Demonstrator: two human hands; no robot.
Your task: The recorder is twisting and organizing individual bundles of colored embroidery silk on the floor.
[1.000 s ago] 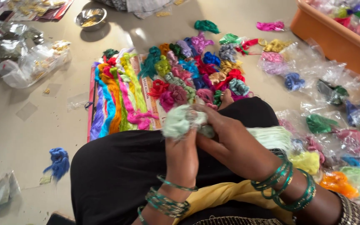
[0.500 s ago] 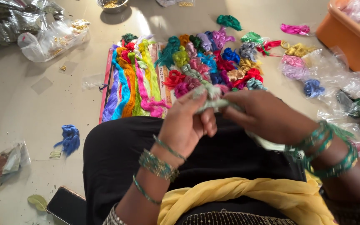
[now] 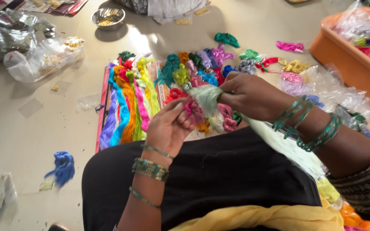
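Here the person sits on the floor [image 3: 31, 141] with a hank of pale green thread [image 3: 206, 96] held between both hands, above the lap and just in front of a board [image 3: 103, 107] covered with coloured thread bundles. The right hand [image 3: 253, 94] is closed around the upper end of the hank, fingers curled over it, while the long loose tail runs back under the right forearm and across the black cloth [image 3: 219, 175] on the lap. The left hand [image 3: 168, 126] is half open, palm up, its fingertips [image 3: 185, 105] touching the near end of the hank beside a small pink bundle [image 3: 193, 112]; whether it actually pinches the strands cannot be told.

The step in hand looks like gathering or twisting one end of the pale green thread into a compact bundle, like the knotted ones lying on the board. The next move likely calls for the left fingers to take a firm pinch on the end while the right hand keeps the strands together, so the loose tail does not tangle.

Around the board lie a blue bundle [image 3: 63, 167] on the floor at left, a steel bowl [image 3: 108, 17] at the far side, clear plastic bags [image 3: 43, 57], and an orange tub [image 3: 347, 51] at the far right.
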